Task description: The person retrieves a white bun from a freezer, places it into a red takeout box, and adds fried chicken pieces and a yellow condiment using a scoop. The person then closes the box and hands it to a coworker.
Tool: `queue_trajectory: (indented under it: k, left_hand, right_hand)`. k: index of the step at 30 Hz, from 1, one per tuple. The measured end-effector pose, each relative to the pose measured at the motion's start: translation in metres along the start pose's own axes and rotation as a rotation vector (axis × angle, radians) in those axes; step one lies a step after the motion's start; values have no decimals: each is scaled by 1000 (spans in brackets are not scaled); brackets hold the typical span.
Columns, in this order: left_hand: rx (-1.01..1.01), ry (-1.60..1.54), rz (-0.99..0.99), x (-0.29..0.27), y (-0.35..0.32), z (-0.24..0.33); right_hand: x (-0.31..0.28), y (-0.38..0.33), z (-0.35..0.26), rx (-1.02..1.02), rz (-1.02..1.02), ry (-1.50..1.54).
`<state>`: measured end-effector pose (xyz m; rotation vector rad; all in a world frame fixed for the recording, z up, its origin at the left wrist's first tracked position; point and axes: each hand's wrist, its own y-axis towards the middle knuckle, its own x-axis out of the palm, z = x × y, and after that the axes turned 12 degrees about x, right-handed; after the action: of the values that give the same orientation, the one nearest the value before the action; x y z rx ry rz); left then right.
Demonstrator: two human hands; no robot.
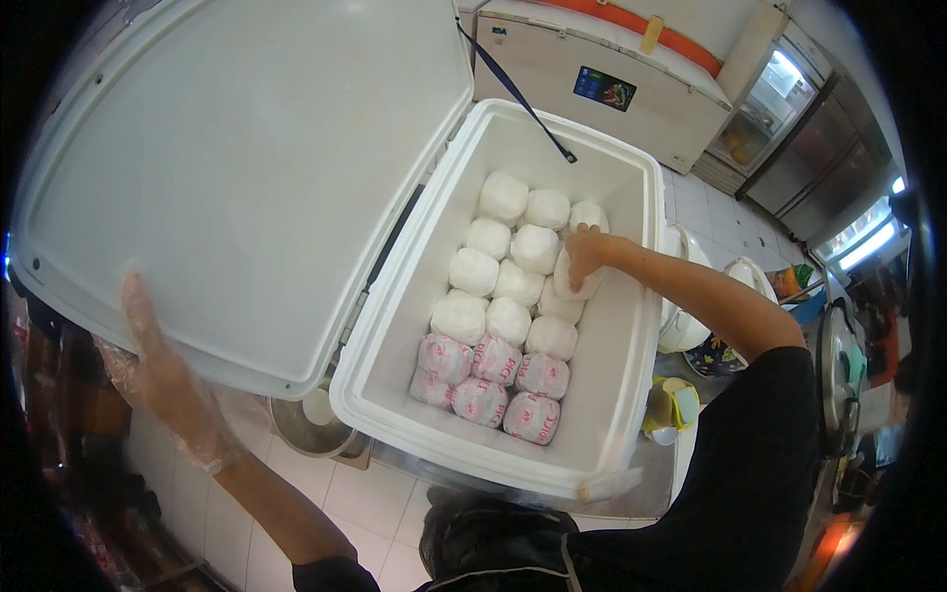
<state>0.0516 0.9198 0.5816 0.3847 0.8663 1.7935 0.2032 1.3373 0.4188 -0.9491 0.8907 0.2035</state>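
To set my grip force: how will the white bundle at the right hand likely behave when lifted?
The white bundle at the right hand may roll a little, being rounded, though neighbouring bundles sit close by. Its wrapping looks thin, so the surface may give slightly. Weight is hard to judge, since the wrapping hides the contents.

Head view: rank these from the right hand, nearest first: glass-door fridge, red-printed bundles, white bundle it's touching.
1. White bundle: touching the right hand.
2. Red-printed bundles: inside the box, at the wearer's end.
3. Glass-door fridge: background, upper right.
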Motion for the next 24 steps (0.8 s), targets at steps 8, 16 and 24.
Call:
queue_trajectory:
  k: [8, 16, 24]
  left_hand:
    - [29, -66, -19, 4, -4, 2]
    - [-8, -358, -133, 4, -1, 1]
    - [-164, -329, -119, 8, -16, -7]
  right_hand:
    - [-19, -17, 20, 39, -384, 1179]
    - [5, 27, -14, 328, -223, 1527]
    - [-10, 15, -47, 455, -196, 1543]
